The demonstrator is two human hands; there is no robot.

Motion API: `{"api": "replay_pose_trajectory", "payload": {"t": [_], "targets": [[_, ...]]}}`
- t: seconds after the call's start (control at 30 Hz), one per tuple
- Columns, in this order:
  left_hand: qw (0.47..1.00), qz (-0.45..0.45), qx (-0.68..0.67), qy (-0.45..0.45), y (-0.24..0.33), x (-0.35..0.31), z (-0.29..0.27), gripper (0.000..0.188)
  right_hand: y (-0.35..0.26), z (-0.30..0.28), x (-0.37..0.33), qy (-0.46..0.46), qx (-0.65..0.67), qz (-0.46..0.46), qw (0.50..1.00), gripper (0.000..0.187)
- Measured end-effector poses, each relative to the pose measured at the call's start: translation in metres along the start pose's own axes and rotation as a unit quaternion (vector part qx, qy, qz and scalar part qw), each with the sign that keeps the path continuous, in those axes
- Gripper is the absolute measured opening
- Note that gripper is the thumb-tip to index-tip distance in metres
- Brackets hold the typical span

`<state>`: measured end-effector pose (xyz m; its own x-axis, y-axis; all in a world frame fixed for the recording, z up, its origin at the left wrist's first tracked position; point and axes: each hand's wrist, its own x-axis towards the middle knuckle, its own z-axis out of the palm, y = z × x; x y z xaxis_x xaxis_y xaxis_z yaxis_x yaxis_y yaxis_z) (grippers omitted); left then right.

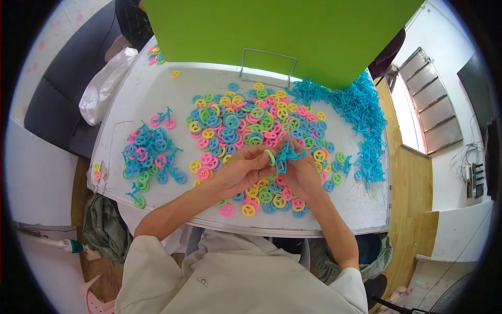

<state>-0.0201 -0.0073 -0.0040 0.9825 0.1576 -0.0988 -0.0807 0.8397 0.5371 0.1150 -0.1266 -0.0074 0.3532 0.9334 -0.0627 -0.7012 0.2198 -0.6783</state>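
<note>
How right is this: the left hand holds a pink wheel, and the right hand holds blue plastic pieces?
The colour is wrong: the head view shows the left hand holding a green wheel; the right hand does hold blue plastic pieces.

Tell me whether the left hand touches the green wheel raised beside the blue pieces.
Touching. The head view shows the left hand pinching the green wheel, no gap visible.
</note>
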Motion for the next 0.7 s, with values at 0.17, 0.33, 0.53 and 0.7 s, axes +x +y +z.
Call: {"api": "replay_pose_trajectory", "payload": {"t": [0.17,0.33,0.53,0.7], "targets": [[0.981,0.076,0.169,0.055,0.001,0.000,0.003,0.017,0.000,-0.005,0.000,0.010,0.050,0.092,0.994,0.026],[0.942,0.110,0.314,0.030,0.006,0.000,0.012,0.015,-0.002,-0.003,-0.003,-0.003,0.050,0.098,0.994,0.029],[0.940,0.138,0.312,0.009,0.008,0.003,0.011,0.008,-0.005,-0.016,0.000,-0.002,-0.025,0.097,0.995,0.029],[0.937,0.176,0.300,0.039,-0.001,-0.001,0.006,0.007,-0.007,0.001,-0.006,-0.041,0.059,0.121,0.990,0.023]]}}
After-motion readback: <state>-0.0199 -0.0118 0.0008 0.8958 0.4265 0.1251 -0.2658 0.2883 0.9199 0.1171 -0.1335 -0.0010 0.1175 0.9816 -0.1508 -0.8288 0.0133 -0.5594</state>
